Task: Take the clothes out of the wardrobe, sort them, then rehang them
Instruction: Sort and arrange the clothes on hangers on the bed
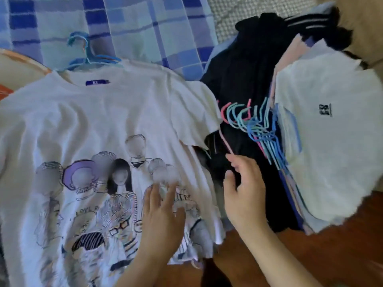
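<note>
Left hand (160, 214) flat on printed T-shirt (93, 125), right hand (244, 189) seemingly empty

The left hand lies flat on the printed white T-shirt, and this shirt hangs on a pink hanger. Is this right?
Not quite. The head view shows the left hand flat on the printed white T-shirt, but its hanger is blue, not pink.
</note>
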`<state>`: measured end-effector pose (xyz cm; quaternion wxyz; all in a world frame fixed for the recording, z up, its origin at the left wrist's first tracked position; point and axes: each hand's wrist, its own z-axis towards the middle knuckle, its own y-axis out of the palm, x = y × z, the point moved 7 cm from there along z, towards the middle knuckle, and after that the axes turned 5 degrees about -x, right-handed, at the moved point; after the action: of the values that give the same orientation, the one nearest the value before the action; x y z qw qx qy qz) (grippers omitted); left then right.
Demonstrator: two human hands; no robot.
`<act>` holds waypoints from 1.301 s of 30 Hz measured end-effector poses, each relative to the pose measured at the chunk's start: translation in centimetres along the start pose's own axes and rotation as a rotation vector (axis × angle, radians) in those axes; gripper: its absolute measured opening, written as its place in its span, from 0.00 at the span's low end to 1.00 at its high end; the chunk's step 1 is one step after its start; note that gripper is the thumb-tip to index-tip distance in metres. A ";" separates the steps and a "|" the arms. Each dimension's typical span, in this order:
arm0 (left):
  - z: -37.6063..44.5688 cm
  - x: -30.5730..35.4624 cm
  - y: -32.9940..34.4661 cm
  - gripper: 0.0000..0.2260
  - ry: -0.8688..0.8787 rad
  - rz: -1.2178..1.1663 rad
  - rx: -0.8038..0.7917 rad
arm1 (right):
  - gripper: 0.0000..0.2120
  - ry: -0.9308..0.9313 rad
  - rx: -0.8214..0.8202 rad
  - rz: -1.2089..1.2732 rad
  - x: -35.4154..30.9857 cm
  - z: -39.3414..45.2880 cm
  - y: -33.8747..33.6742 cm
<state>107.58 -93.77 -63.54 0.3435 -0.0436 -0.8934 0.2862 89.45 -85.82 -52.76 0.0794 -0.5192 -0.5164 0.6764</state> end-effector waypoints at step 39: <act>-15.6 26.3 2.8 0.10 -0.090 -0.394 -0.038 | 0.11 0.279 0.738 -0.162 18.1 0.4 -59.5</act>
<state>97.25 -76.76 -40.21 0.3518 0.1384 -0.9043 0.1984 55.50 -47.39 -17.50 0.3832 -0.5002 -0.2623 0.7308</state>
